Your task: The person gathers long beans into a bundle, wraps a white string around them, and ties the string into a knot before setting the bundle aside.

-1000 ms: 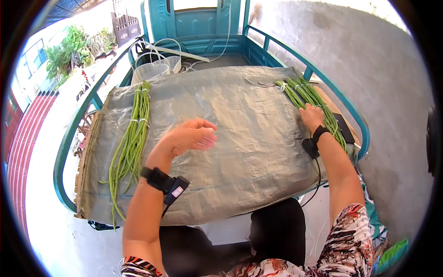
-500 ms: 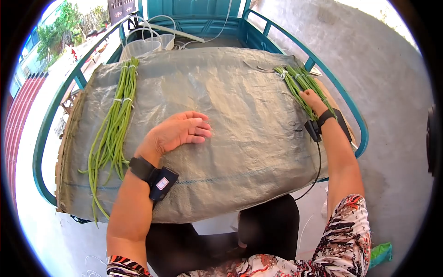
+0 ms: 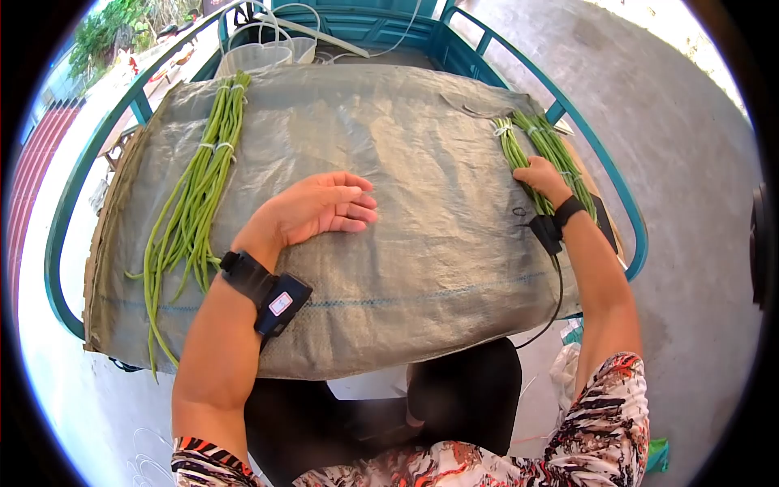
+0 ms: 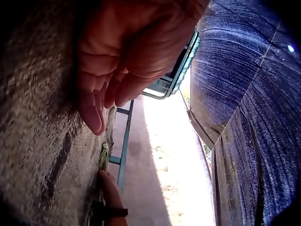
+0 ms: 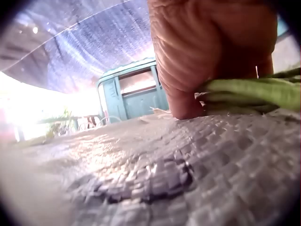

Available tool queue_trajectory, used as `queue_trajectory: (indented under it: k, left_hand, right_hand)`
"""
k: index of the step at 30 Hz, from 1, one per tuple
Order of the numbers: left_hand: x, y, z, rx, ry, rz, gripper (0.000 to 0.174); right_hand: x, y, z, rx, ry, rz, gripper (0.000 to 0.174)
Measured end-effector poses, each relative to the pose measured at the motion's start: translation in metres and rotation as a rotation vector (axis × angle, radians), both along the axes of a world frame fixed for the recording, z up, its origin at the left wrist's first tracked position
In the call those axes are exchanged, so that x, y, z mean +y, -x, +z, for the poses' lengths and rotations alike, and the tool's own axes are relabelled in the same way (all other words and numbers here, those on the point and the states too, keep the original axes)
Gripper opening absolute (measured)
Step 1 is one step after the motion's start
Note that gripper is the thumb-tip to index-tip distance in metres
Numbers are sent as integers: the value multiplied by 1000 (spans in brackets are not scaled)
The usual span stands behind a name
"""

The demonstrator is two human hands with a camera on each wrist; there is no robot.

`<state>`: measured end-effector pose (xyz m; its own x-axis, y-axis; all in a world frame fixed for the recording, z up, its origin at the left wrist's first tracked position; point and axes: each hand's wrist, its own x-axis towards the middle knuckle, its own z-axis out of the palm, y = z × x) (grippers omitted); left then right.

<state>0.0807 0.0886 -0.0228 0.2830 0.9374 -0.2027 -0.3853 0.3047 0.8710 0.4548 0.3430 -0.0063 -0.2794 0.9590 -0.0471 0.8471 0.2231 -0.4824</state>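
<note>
Along the left side of the woven sheet (image 3: pixel 422 243), the left bean bundle (image 3: pixel 213 158) lies tied near its far end, loose tails fanned toward the sheet's near edge; the left forearm (image 3: pixel 213 341) is just beside those tails, so a careless sweep could drag them askew or off that edge. Over the sheet's middle hangs the left grip (image 3: pixel 320 207), relaxed, fingers loosely bent, holding nothing; if it presses and slides, the sheet could ruck and shift what lies on it. Toward the sheet's right side, the right grip (image 3: pixel 545 180) is closed round the inner bean bundle (image 3: pixel 510 148), its thumb low against the sheet. Squeezing hard could bruise or snap beans; too slack a hold could let single ones slip from the tie (image 3: pixel 503 128). Nearer the sheet's right edge lies the outer bean bundle (image 3: pixel 548 140), close enough that crossed stems could pull it along. The cable (image 3: pixel 561 292), running past the sheet's near edge, could snag and jerk the wrist.
</note>
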Motion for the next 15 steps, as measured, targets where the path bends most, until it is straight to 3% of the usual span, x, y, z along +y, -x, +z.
queue_trajectory:
  k: [1,5,6,10,13,15]
  left_hand:
    - [0,0,0,-8,-4,-1,31]
    - [1,2,-2,-31,-26,-10,32]
    - [1,2,-3,-31,-27,-12,32]
    - [1,3,-3,-10,-22,-16,31]
    - [0,5,-3,2,-22,-21,31]
    - [0,3,-4,-8,-26,-21,32]
  right_hand:
    - [-3,4,2,-51,-15,-1,29]
    - [-23,15,20,154,218,35,21]
    - [-38,21,23,377,340,-8,17]
    - [-65,37,36,677,630,-67,14]
    - [-82,60,36,828,585,87,17]
    - [-87,74,23,703,488,86,23]
